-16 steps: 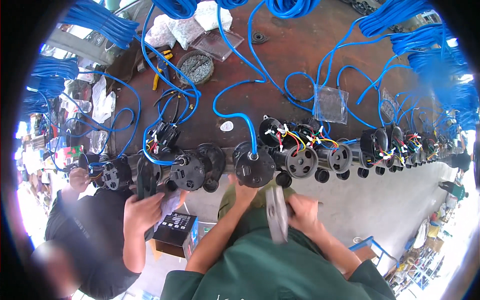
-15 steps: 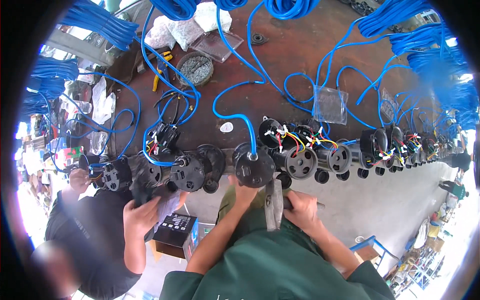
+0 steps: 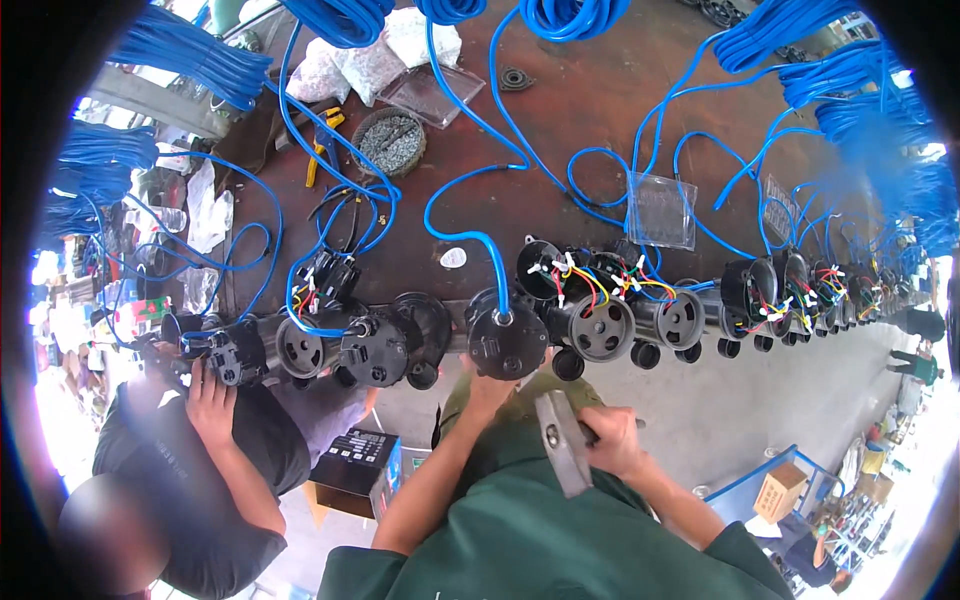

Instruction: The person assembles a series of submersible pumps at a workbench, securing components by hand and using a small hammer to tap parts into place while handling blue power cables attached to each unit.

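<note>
My right hand (image 3: 614,440) is closed round the handle of a hammer (image 3: 564,445), its grey metal head tilted in front of my green shirt. Just beyond stands a motor housing with a round black cap (image 3: 508,340), a blue cable (image 3: 494,258) rising from its top. My left hand (image 3: 489,390) grips this housing from below and behind the cap. Most of those fingers are hidden, though a bit of skin shows at the cap's right edge. Hammer and cap are apart.
More motor housings (image 3: 600,328) with coloured wires line the table edge (image 3: 455,310). Blue cable coils (image 3: 765,35) ring the far side. Yellow-handled pliers (image 3: 325,145) and a bowl of small grey parts (image 3: 390,142) lie beyond. A co-worker (image 3: 200,480) works at my left, beside a box (image 3: 350,470).
My right hand has drawn the hammer back toward me and to the right, away from the cap. The co-worker's near hand has moved left, and the dark item it held is gone from there.
</note>
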The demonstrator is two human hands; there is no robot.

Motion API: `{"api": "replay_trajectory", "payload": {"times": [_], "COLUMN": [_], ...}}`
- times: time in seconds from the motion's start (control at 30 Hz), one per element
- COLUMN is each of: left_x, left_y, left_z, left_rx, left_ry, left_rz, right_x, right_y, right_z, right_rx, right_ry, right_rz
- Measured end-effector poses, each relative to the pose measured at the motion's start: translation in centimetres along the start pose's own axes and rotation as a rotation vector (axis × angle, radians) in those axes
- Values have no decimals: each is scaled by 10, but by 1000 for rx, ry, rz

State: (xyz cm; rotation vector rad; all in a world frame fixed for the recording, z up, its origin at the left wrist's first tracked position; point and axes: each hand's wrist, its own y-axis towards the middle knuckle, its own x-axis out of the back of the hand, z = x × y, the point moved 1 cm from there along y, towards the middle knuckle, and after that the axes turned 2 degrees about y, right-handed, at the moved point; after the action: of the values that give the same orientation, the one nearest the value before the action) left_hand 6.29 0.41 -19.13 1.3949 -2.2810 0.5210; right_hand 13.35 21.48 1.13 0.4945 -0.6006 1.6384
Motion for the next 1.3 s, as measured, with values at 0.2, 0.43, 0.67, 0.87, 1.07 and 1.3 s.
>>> {"api": "replay_trajectory", "payload": {"times": [0.2,0.43,0.67,0.87,1.07,1.3], "left_x": [43,57,11,-2,30,38], "left_y": [-18,9,3,-12,-35,-23], "left_z": [-24,-62,-25,0,-4,-13], "left_rx": [530,780,313,468,745,795], "left_ry": [-737,-572,-443,-525,-664,-717], "left_rz": [189,313,-3,63,229,268], "right_x": [30,46,32,69,77,41], "right_y": [3,6,35,42,29,14], "right_z": [5,1,8,19,9,-6], "right_rx": [-232,-317,-608,-680,-562,-632], "right_ry": [143,530,594,1032,722,634], "right_rz": [-80,-77,191,0,-118,-216]}}
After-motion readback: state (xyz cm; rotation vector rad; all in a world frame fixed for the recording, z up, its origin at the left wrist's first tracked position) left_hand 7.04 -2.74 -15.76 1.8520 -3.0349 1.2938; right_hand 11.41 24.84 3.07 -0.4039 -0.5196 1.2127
